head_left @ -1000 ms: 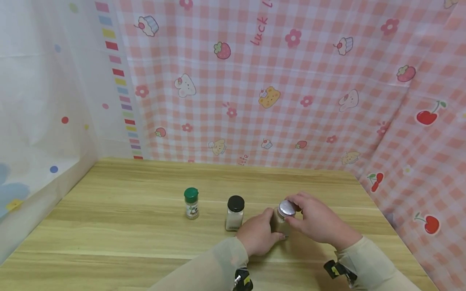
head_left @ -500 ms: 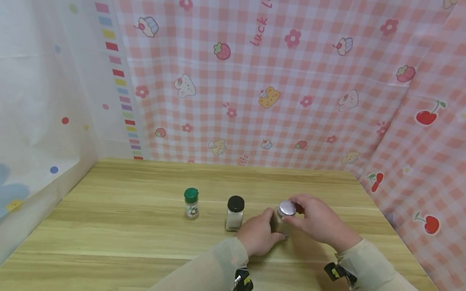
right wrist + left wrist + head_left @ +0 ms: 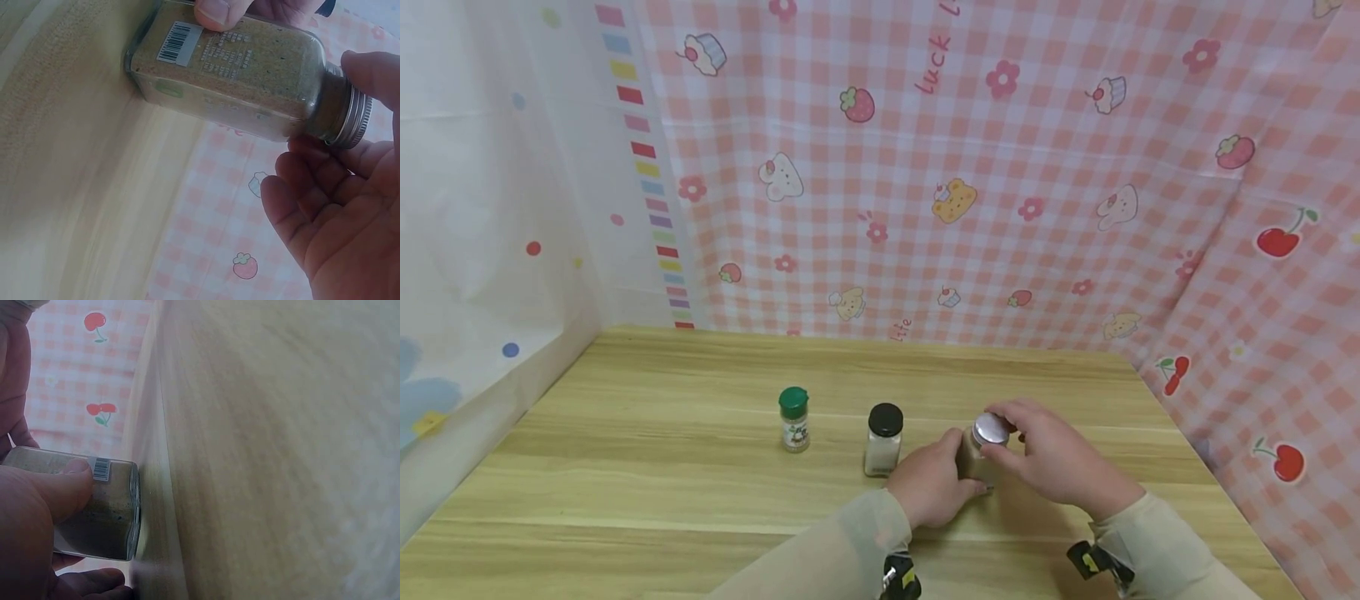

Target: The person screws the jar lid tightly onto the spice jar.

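A square glass jar (image 3: pixel 262 81) of brownish powder stands upright on the table, a barcode label on its side. Round its body my left hand (image 3: pixel 931 482) grips, the thumb (image 3: pixel 72 487) lying over the glass near the label. On top is a silver screw lid (image 3: pixel 991 429), seated on the jar's neck. My right hand (image 3: pixel 1060 458) holds this lid between thumb and fingers; in the right wrist view the thumb is at the rim and the other fingers curve beneath. Just left of my left hand stands a black-capped jar (image 3: pixel 883 450) of pale contents.
Farther left stands a small shaker bottle (image 3: pixel 795 429) with a green cap. All stand on a wood-grain table (image 3: pixel 647 467). A pink checked cloth (image 3: pixel 910 167) hangs behind and at the right, and a white cloth (image 3: pixel 490 167) hangs at the left.
My right hand's fingers and thumb have shifted slightly round the silver lid, first away and then back. The left hand and the jars have stayed in place.
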`<state>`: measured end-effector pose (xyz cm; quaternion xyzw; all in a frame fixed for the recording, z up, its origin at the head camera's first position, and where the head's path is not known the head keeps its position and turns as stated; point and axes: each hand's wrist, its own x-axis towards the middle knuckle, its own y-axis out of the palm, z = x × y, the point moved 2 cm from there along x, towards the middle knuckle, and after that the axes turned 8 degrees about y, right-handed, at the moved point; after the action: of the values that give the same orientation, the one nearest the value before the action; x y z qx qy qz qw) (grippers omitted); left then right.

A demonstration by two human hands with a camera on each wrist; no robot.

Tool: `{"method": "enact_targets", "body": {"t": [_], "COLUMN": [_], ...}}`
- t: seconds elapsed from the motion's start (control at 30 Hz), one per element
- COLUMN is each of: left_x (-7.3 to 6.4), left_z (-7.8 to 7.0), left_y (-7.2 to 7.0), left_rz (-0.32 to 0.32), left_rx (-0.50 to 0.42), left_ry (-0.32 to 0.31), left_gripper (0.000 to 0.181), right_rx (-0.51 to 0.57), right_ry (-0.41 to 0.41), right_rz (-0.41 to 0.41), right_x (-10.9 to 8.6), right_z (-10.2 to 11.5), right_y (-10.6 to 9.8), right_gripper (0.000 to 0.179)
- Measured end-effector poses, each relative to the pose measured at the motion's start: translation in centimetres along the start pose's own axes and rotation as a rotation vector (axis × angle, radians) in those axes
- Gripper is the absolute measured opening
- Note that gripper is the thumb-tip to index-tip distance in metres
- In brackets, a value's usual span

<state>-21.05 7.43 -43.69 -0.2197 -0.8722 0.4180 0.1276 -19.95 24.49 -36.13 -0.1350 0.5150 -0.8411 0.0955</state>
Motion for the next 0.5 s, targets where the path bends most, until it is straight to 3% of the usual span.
{"method": "enact_targets", "body": {"t": [0.3, 0.5], "left_x": [-0.05, -0.04], "left_z": [-0.04, -0.05], "left_y": [-0.11, -0.11], "left_rz": [0.003, 0.005], "left_rx": [-0.010, -0.007], "left_ry": [0.001, 0.003], "left_gripper": [0.048, 0.049], "right_rx": [0.024, 0.037], "right_ry": [0.053, 0.018], "right_rz": [-0.022, -0.021], "right_x": [0.00, -0.10], "right_z": [-0.03, -0.16], "right_y": [0.15, 0.13], "right_gripper": [0.034, 0.057]}}
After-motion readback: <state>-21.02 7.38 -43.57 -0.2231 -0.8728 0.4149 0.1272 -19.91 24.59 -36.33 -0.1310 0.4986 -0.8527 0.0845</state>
